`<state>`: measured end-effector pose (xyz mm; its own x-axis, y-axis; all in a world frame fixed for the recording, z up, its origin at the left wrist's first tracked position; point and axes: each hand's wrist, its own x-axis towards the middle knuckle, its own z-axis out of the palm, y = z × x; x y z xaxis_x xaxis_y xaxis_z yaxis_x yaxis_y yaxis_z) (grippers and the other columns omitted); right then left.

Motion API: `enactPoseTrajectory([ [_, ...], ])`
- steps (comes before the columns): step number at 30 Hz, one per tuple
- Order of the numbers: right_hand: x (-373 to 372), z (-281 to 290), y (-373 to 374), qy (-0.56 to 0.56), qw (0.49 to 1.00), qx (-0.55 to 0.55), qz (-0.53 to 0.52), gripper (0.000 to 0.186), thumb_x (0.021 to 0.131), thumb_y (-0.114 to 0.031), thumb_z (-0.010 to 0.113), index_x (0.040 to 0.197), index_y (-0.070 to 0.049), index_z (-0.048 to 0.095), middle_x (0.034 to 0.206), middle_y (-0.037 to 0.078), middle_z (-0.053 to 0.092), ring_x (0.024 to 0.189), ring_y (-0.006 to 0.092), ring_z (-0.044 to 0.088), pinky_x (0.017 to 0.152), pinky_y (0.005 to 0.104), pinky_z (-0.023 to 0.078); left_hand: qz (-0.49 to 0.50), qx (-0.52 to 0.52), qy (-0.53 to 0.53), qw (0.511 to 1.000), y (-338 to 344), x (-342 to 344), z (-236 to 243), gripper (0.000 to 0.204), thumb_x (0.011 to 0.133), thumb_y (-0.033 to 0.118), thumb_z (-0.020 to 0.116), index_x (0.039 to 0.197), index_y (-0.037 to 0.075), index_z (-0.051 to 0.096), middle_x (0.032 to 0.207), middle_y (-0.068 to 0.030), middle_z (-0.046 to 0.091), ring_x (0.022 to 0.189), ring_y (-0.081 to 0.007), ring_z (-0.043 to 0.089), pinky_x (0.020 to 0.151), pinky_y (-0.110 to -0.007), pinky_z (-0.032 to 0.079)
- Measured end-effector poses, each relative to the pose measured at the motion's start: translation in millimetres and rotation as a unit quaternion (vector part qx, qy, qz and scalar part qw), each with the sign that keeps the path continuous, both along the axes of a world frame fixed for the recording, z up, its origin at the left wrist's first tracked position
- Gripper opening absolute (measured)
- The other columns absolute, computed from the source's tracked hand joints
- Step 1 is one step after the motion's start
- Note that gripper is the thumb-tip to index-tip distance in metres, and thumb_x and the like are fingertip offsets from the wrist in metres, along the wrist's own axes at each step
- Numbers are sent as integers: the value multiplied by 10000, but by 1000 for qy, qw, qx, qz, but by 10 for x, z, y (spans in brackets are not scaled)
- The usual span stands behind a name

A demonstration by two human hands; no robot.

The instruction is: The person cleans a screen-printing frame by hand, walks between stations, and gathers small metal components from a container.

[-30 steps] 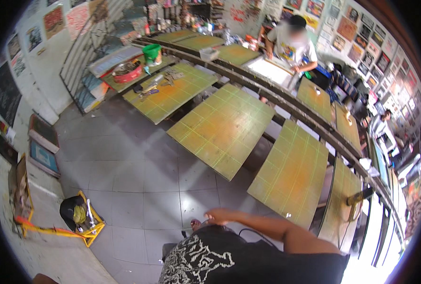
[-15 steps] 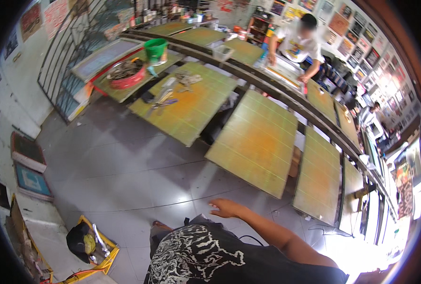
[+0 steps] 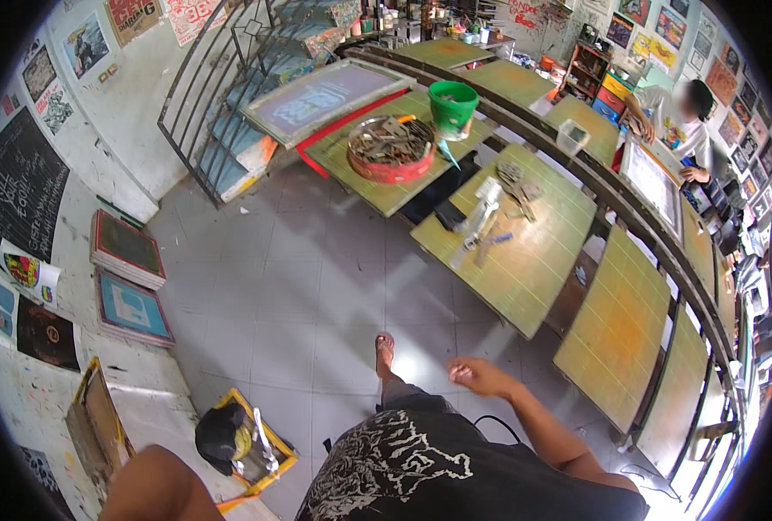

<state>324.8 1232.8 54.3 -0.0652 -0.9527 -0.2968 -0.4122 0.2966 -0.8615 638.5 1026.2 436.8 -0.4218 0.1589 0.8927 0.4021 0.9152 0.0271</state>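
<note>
My right hand [image 3: 481,379] hangs in front of my body, over the grey tiled floor, with loosely bent fingers and nothing in it. It touches nothing; the boards of the printing table are to its right and ahead. Of my left arm [image 3: 162,491], only a bent part shows at the lower left edge, and that hand is out of view. On the nearest cluttered board [image 3: 542,247] lie a roll of clear tape or film [image 3: 483,208], a blue-handled tool [image 3: 497,239], a black object [image 3: 449,214] and some grey rags [image 3: 518,184].
A red round tin [image 3: 392,161] full of scraps and a green bucket [image 3: 453,111] stand on the far left board. Framed screens [image 3: 134,306] lean along the left wall. A yellow frame [image 3: 273,464] holds a black cap. Another person [image 3: 683,122] works at a screen opposite.
My view has swung left, so the table sits further right. My foot has stepped forward and my left arm has come into view. My right hand's fingers are more bent.
</note>
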Motion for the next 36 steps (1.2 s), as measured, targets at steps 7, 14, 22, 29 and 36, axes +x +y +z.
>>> enactPoseTrajectory([
  [7,-1421,472,-2550,-70,946,-198,-247,345,969,-272,557,1195,-13,577,911,24,645,811,112,596,730,270,480,35,-5,16,999,-1567,-261,-32,326,968,259,447,1015,-25,601,1071,-116,590,980,-186,547,910,-312,419],
  [14,-3036,752,-4326,-206,835,-222,-459,407,945,-412,559,1169,-73,538,1032,33,625,806,131,598,682,259,453,20,2,37,999,-3015,-416,-30,327,972,256,445,1016,-28,602,1072,-115,589,979,-183,546,911,-309,418],
  [22,-2873,854,-5223,-90,823,-222,-515,452,955,-379,563,1288,-77,514,1155,51,616,888,124,592,761,293,445,-19,10,65,998,-4648,-383,-219,328,976,252,442,1017,-31,603,1072,-113,588,978,-179,545,912,-305,417],
  [29,-1308,1087,-6025,-50,876,-229,-422,316,949,-222,549,1200,-31,570,994,50,637,798,115,578,716,255,449,-76,12,78,994,-6199,-391,-240,328,979,249,439,1019,-33,603,1073,-111,588,977,-175,544,913,-301,416],
  [36,-98,618,-7133,-166,925,-91,-330,407,937,-195,608,1274,9,509,1085,90,601,971,166,573,840,305,471,-122,33,104,987,-7428,-644,-235,329,983,245,437,1020,-36,604,1073,-109,587,976,-171,543,913,-298,415],
])
